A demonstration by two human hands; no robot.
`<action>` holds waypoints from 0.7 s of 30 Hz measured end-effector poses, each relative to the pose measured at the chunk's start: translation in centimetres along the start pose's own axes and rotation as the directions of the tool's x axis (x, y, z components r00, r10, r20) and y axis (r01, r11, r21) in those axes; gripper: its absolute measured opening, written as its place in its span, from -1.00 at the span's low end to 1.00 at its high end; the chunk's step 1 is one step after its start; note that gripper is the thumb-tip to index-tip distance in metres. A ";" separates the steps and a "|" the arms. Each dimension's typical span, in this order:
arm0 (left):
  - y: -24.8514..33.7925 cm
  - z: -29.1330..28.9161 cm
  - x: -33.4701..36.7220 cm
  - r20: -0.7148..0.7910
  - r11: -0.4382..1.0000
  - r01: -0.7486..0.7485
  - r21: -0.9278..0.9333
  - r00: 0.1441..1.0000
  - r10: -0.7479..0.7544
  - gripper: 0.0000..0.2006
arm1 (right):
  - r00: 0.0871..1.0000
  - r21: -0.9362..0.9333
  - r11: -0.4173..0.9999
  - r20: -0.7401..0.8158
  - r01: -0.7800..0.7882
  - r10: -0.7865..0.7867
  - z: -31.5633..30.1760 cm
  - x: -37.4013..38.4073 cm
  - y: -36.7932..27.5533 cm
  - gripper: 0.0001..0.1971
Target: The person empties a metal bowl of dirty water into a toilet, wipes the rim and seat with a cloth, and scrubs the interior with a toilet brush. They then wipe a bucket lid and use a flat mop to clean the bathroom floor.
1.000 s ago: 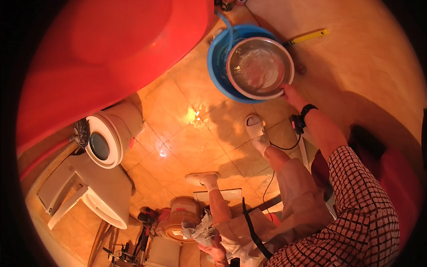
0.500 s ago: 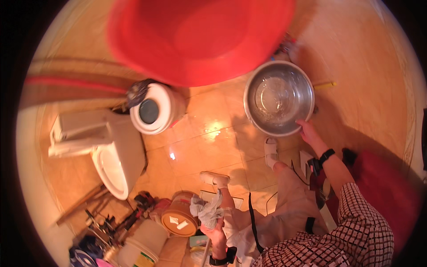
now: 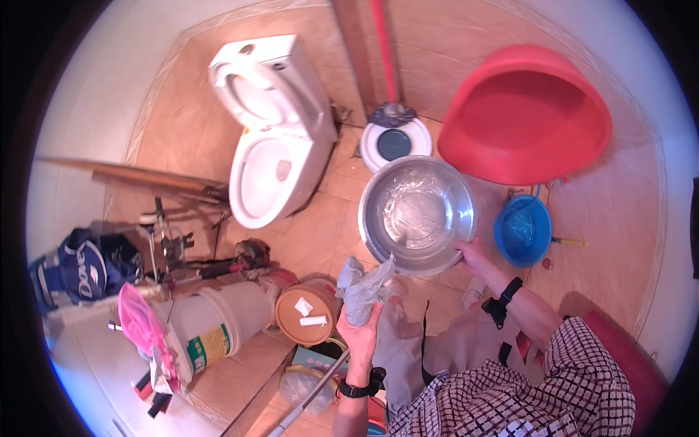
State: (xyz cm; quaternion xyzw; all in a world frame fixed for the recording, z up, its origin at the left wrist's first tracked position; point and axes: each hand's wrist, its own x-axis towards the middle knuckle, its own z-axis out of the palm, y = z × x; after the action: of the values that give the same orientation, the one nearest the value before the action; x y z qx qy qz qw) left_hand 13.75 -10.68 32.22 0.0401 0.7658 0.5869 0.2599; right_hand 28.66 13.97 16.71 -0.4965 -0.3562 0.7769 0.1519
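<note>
My right hand (image 3: 476, 256) grips the near right rim of a round metal basin (image 3: 369, 211), fingers closed on its edge. The basin is tipped toward me and shows a wet, shiny inside with what looks like a little water. Bunched up in my left hand (image 3: 360, 331) is a grey cloth (image 3: 362, 291), held just in front of the basin's near left side. A blue basin (image 3: 523, 229) stands on the floor to the right of my right hand.
A big red tub (image 3: 524, 116) leans at the far right. The white toilet (image 3: 269, 171) stands left, lid up. Beyond the basin are a mop bucket (image 3: 375, 146) and a mop (image 3: 392, 113). An orange-lidded bucket (image 3: 295, 328) and a large white bucket (image 3: 244, 309) stand near left.
My view has swung left, bringing the toilet and buckets further in. The red tub now shows at the right, not close overhead. The cloth and metal basin are nearer each other.
</note>
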 end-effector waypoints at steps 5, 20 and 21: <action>1.7 -7.7 2.8 -0.125 0.999 0.027 -0.036 0.992 -0.032 -0.71 | 0.988 -0.096 0.993 0.132 -0.063 0.075 14.0 -1.6 1.1 -0.76; 1.4 -21.7 7.1 -0.426 0.983 0.057 0.172 0.905 0.022 -0.64 | 0.939 -0.342 0.939 0.312 -0.033 0.146 32.5 -6.7 4.8 -0.78; 1.4 -22.2 6.8 -0.437 0.984 0.064 0.165 0.899 0.015 -0.64 | 0.936 -0.353 0.935 0.318 -0.033 0.154 32.9 -6.8 5.0 -0.78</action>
State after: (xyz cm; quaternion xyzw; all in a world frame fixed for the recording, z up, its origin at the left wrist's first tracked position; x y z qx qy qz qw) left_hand -2.35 -27.21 35.01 -0.0793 0.8536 0.5079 0.0843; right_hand 3.48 -6.75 26.04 -0.3900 -0.4821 0.7836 -0.0382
